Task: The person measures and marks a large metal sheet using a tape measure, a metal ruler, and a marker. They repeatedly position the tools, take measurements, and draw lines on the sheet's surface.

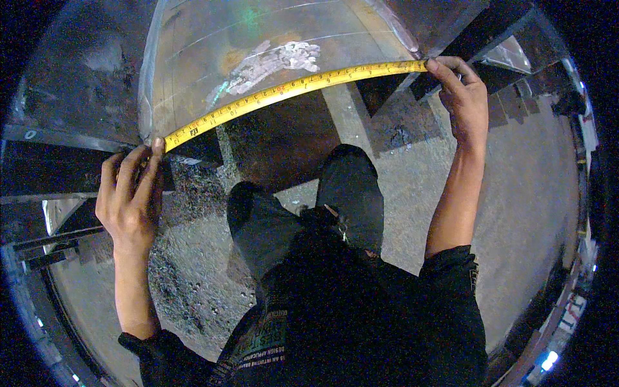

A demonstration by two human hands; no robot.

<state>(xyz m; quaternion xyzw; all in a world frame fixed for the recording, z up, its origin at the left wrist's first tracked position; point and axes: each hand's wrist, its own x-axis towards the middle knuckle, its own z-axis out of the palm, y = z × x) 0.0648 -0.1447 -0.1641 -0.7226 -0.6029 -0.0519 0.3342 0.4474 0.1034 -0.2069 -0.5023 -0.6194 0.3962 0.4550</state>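
A yellow tape measure blade stretches along the near edge of a grey metal plate, from its left corner to its right. My left hand grips the blade's left end at the plate's corner, fingertips pressed on it. At the other end my right hand pinches the blade between thumb and forefinger. A tape case does not show; my left hand may hide it. White paint-like smears and a faint green mark lie on the plate, with thin lines drawn across it.
Raised weld-like seams run up both sides of the plate. Dark steel beams flank it at left and right. Below lie a rough, dusty floor and a dark flat piece near my knees.
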